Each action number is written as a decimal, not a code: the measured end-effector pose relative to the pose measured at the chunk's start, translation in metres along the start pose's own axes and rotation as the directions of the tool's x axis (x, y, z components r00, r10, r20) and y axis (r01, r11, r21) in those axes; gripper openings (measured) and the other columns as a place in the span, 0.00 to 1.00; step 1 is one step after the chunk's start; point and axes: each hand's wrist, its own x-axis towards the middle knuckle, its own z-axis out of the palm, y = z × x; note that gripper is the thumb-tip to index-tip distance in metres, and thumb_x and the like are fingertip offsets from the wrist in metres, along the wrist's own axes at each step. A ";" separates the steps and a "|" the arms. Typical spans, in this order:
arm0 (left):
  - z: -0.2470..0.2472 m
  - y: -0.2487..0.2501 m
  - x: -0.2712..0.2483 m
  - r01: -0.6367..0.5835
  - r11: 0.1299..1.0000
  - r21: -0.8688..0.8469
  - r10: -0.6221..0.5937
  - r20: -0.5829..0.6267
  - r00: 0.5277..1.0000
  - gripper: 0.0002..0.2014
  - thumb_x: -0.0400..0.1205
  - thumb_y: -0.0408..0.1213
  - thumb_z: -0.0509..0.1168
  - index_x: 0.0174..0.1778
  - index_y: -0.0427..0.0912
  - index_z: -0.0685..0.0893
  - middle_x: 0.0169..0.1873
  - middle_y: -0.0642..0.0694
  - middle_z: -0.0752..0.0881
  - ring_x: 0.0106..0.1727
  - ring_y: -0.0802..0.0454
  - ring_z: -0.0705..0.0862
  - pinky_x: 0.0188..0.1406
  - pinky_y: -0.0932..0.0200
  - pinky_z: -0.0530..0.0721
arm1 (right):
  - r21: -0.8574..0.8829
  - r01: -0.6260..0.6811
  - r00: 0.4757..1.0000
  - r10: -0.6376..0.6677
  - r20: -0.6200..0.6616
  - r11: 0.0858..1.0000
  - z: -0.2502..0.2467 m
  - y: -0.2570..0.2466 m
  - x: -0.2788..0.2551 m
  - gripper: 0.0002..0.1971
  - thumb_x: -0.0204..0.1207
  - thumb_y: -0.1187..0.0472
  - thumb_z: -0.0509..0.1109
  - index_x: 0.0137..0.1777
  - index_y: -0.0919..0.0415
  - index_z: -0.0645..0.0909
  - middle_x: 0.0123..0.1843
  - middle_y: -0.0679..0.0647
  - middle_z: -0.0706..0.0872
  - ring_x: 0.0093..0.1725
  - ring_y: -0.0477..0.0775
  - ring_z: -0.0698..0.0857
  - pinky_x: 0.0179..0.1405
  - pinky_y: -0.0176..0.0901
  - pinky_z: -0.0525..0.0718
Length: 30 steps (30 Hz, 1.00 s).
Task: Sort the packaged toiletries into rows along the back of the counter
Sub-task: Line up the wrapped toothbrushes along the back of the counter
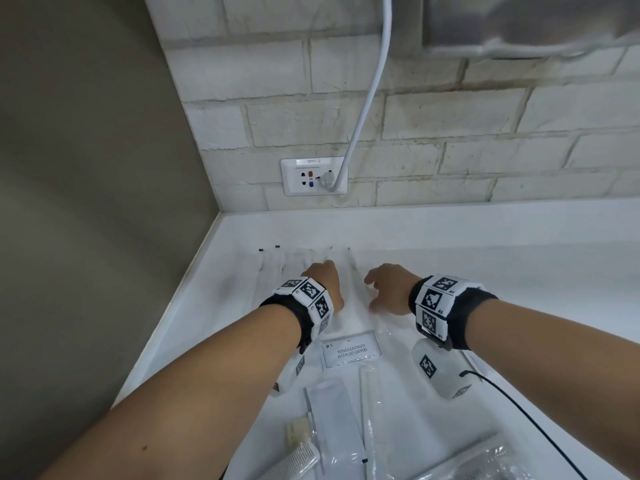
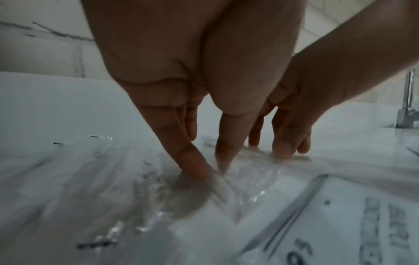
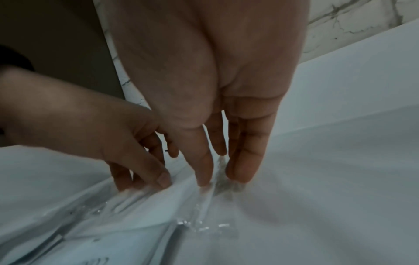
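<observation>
Both hands are at the back of the white counter [image 1: 485, 271], on a clear-wrapped packet [image 1: 355, 289] that lies between them. My left hand [image 1: 323, 282] presses the crinkled wrapper [image 2: 247, 179] with straight fingertips [image 2: 192, 166]. Beside it, my right hand [image 1: 386, 289] sets its straight fingers [image 3: 242, 168] on the same clear wrapper [image 3: 204, 202]. A row of similar clear packets [image 1: 277, 268] lies left of the hands along the back. A flat sachet [image 1: 351, 349] labelled shampoo with conditioner lies just behind my wrists.
Several wrapped combs [image 1: 372, 420] and other packets [image 1: 332, 420] are scattered near the front edge. A wall socket [image 1: 313, 176] with a white cable [image 1: 363, 116] sits above the back corner. A brown side wall [image 1: 86, 202] bounds the left. A tap [image 2: 408, 107] stands far right.
</observation>
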 end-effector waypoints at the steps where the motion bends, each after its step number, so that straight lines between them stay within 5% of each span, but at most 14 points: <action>1: 0.000 0.001 0.000 0.013 0.999 -0.052 -0.014 -0.008 1.000 0.22 0.78 0.36 0.68 0.66 0.34 0.71 0.58 0.39 0.82 0.54 0.42 0.84 0.41 0.57 0.79 | -0.007 0.001 1.000 -0.001 0.000 1.000 0.001 0.000 0.001 0.30 0.77 0.60 0.69 0.79 0.63 0.68 0.77 0.56 0.74 0.76 0.55 0.74 0.72 0.43 0.75; 4: -0.002 0.005 -0.003 0.035 0.972 -0.233 -0.038 -0.006 0.999 0.18 0.78 0.35 0.66 0.62 0.37 0.73 0.57 0.39 0.85 0.55 0.42 0.86 0.42 0.56 0.81 | -0.020 0.001 1.000 -0.001 -0.002 1.000 0.003 -0.002 0.003 0.25 0.75 0.64 0.69 0.73 0.67 0.76 0.71 0.59 0.80 0.70 0.58 0.79 0.69 0.46 0.80; 6: -0.003 0.004 -0.006 0.032 0.945 -0.326 -0.032 0.006 0.999 0.04 0.76 0.34 0.65 0.44 0.41 0.76 0.49 0.38 0.91 0.52 0.42 0.90 0.43 0.55 0.83 | -0.025 0.003 1.000 -0.003 0.004 1.000 0.003 -0.003 0.005 0.23 0.74 0.65 0.69 0.70 0.69 0.78 0.69 0.61 0.82 0.68 0.59 0.81 0.67 0.48 0.82; 12: 0.002 -0.004 0.003 0.042 0.983 -0.179 -0.047 -0.028 0.998 0.15 0.77 0.34 0.65 0.25 0.41 0.70 0.38 0.33 0.86 0.52 0.39 0.88 0.39 0.53 0.83 | -0.022 0.010 1.000 -0.009 0.006 1.000 0.006 -0.001 0.011 0.24 0.73 0.66 0.70 0.69 0.69 0.79 0.69 0.61 0.83 0.68 0.60 0.82 0.66 0.49 0.83; 14: 0.003 -0.007 0.006 0.055 0.990 -0.132 -0.058 -0.016 0.998 0.11 0.79 0.36 0.65 0.31 0.37 0.80 0.37 0.38 0.87 0.53 0.40 0.88 0.37 0.56 0.81 | -0.006 0.004 1.000 -0.004 0.013 1.000 0.006 0.000 0.013 0.24 0.72 0.67 0.70 0.69 0.69 0.79 0.69 0.61 0.83 0.67 0.59 0.83 0.66 0.49 0.84; 17: 0.002 -0.013 0.009 0.081 0.993 -0.084 -0.081 -0.005 0.997 0.12 0.80 0.36 0.64 0.53 0.36 0.89 0.51 0.42 0.90 0.51 0.44 0.88 0.45 0.58 0.84 | 0.021 0.011 1.000 -0.011 -0.004 1.000 0.005 -0.001 0.013 0.24 0.73 0.67 0.69 0.71 0.70 0.78 0.69 0.61 0.82 0.67 0.59 0.82 0.66 0.49 0.83; 23: -0.001 -0.021 0.005 -0.089 0.993 -0.084 0.078 -0.124 0.989 0.19 0.79 0.42 0.66 0.68 0.49 0.80 0.68 0.46 0.75 0.69 0.44 0.76 0.67 0.53 0.77 | 0.048 0.061 0.996 -0.059 -0.061 0.997 0.006 -0.006 0.014 0.25 0.80 0.58 0.66 0.76 0.66 0.72 0.76 0.60 0.75 0.75 0.57 0.73 0.74 0.46 0.73; 26: 0.000 -0.025 -0.001 -0.156 0.987 0.047 0.157 -0.028 0.987 0.29 0.80 0.50 0.64 0.78 0.53 0.71 0.79 0.50 0.68 0.79 0.46 0.67 0.77 0.49 0.67 | 0.040 0.093 0.994 -0.091 -0.058 0.995 0.004 -0.004 0.014 0.28 0.81 0.60 0.63 0.81 0.59 0.66 0.81 0.56 0.67 0.80 0.54 0.67 0.78 0.44 0.66; 30: 0.003 -0.030 -0.008 -0.200 0.919 0.338 0.165 0.131 0.978 0.32 0.83 0.58 0.56 0.82 0.49 0.64 0.81 0.50 0.68 0.81 0.44 0.65 0.78 0.42 0.63 | 0.009 0.111 0.992 -0.111 0.059 0.994 0.006 -0.001 0.016 0.33 0.77 0.63 0.70 0.82 0.54 0.65 0.80 0.53 0.65 0.75 0.56 0.74 0.73 0.48 0.75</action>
